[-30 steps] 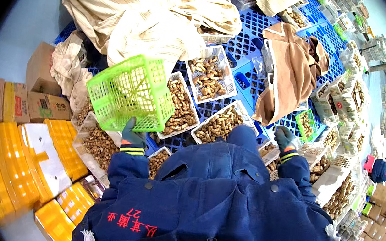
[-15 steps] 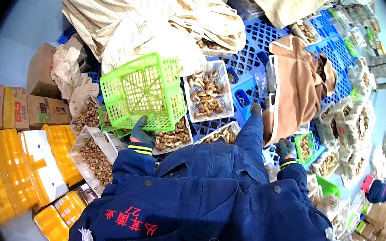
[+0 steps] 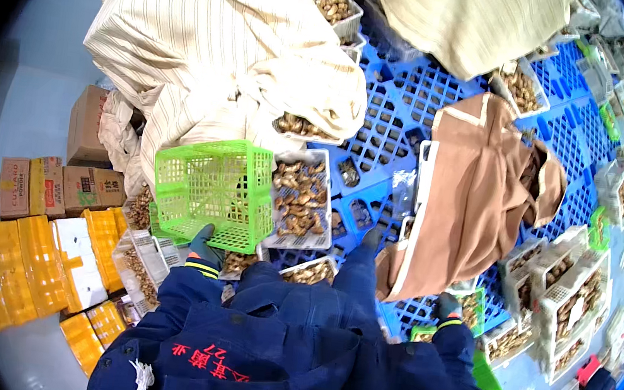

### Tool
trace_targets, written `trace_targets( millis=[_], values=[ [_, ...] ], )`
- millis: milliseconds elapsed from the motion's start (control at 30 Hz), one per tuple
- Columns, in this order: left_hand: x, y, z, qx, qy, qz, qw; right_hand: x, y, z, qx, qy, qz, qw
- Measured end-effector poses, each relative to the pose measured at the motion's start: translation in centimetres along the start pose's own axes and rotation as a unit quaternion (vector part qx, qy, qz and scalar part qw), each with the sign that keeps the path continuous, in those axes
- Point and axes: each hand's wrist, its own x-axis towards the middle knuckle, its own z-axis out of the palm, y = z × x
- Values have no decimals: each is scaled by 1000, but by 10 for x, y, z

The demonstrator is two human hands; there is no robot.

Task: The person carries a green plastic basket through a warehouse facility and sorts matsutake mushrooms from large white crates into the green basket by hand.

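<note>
My left hand [image 3: 207, 247], in a dark glove, grips the near bottom corner of an empty bright green plastic basket [image 3: 256, 196]. The basket is tilted and hangs over other crates. Right beside it sits a white crate of brown mushrooms [image 3: 302, 198]; another mushroom-filled crate [image 3: 239, 264] shows partly beneath it. My right hand [image 3: 446, 305], gloved too, hangs low near the edge of a brown cloth [image 3: 476, 192] and a small green basket of mushrooms [image 3: 472, 308]. Its fingers are mostly hidden from above.
Striped cream cloth [image 3: 214, 43] covers crates at the far left. Blue pallets [image 3: 392, 111] lie ahead, around my legs. Yellow-wrapped boxes [image 3: 15, 268] and brown cartons [image 3: 79, 190] stand at left. Stacked white mushroom crates [image 3: 569, 289] are at right.
My view has shifted, and the scene sits differently in it. The green basket, still in my left hand, has changed its tilt. My right hand stays low at my side.
</note>
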Motion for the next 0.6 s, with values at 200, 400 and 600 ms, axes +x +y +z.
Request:
trace_targets(
  millis=[200, 400, 600],
  values=[
    [9, -23, 51, -32, 6, -13, 999, 11, -160, 13, -65, 63, -73, 993],
    [66, -57, 72, -90, 36, 3, 995, 46, -360, 101, -87, -39, -255, 962],
    [123, -126, 87, -185, 127, -39, 974, 125, -482, 230, -188, -190, -271, 925]
  ],
)
